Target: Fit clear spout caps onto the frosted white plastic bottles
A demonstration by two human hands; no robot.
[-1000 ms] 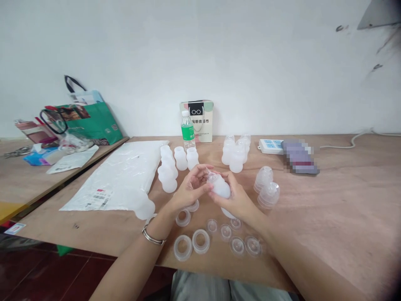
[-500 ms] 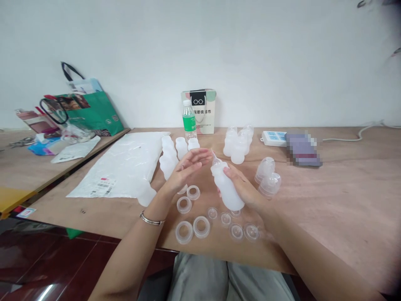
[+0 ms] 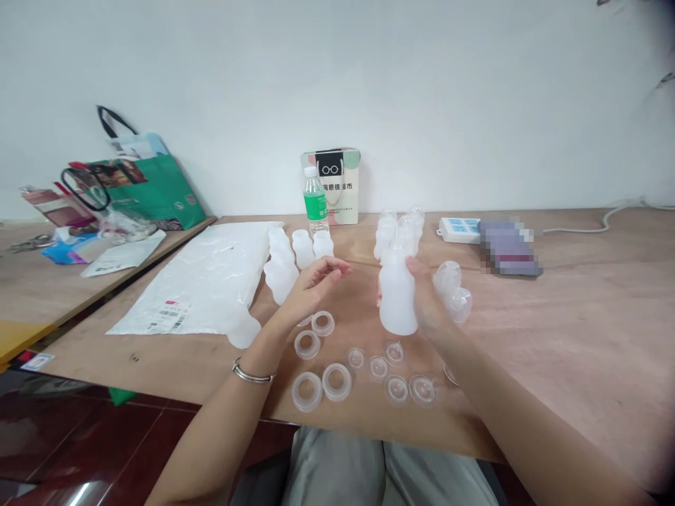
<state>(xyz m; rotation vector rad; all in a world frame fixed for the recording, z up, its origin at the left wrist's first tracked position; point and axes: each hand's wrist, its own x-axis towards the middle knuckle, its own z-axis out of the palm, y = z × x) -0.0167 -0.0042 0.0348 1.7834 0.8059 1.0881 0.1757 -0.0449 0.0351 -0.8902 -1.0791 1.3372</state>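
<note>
My right hand [image 3: 428,292] is wrapped round a frosted white baby bottle [image 3: 398,299], held nearly upright over the table. Its top overlaps several similar bottles [image 3: 412,223] standing behind, so the teat is hard to make out. To the left, my left hand [image 3: 316,282] is empty, its fingers loosely stretched and the thumb apart. Below it lie several clear screw rings [image 3: 336,381]. Several clear silicone teats [image 3: 396,388] lie on the table nearer to me. Clear dome caps [image 3: 456,303] stand to the right of my right hand. More open-necked bottles [image 3: 282,277] stand beyond my left hand.
A white plastic mailing bag [image 3: 195,281] lies flat on the wooden table [image 3: 569,337]. At the back are a water bottle [image 3: 316,205], a paper bag [image 3: 345,197], a power strip [image 3: 460,230] and a blurred-out flat object [image 3: 509,246]. A green bag [image 3: 158,193] stands far left.
My right hand has carried the baby bottle rightward and turned it more upright, towards the standing bottles. My left hand has separated from its tip and stays at about the same place.
</note>
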